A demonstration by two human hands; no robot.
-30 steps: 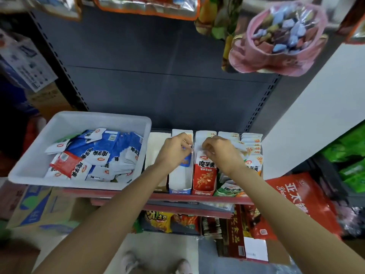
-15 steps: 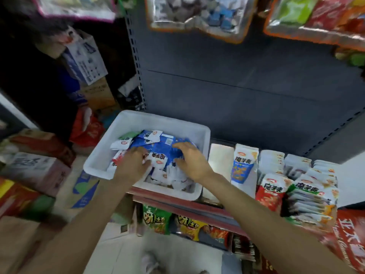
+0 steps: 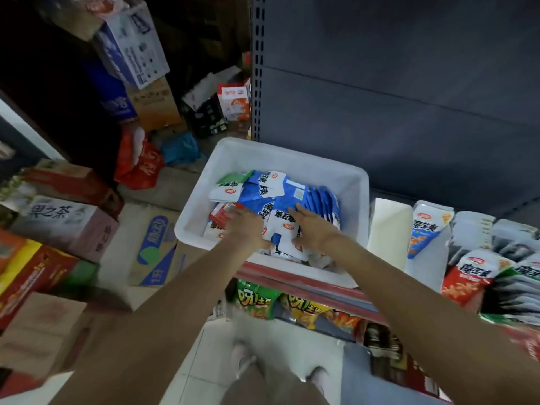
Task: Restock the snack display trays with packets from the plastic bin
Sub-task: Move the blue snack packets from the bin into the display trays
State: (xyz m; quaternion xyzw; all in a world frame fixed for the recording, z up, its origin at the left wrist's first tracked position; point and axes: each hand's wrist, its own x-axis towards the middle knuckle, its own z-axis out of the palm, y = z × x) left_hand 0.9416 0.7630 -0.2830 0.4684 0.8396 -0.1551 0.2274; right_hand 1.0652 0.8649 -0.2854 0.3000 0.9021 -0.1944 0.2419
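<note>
From the head camera I look down at a white bin (image 3: pixel 355 182) that sits on the left end of a shelf (image 3: pixel 304 283) with a red front edge. The bin holds a loose heap of packets (image 3: pixel 264 195), mostly blue and white, with a green one at the far left and a red one near the left hand.

My left hand (image 3: pixel 244 228) lies on the heap at the near left of the bin, palm down, fingers reaching over a red and white packet. I cannot tell whether its grip is clenched on a packet or only resting, since the fingers are blurred and partly hidden.

My right hand (image 3: pixel 314 229) lies on the heap just beside it, fingers straight and spread, pointing toward the far wall of the bin. Its grip is released; the fingers press flat on blue and white packets.

To the right of the bin stand the trays (image 3: pixel 388 226). The nearest is pale and I see no packets in it from here. The next holds a blue packet (image 3: pixel 425 232) upright at its front. Further right, trays hold rows of red packets (image 3: pixel 470 276) and green ones, packed close.

Below the shelf, bags of snacks (image 3: pixel 257 299) lie on a lower level. On the floor to the left stand stacked cartons (image 3: pixel 67 226).
</note>
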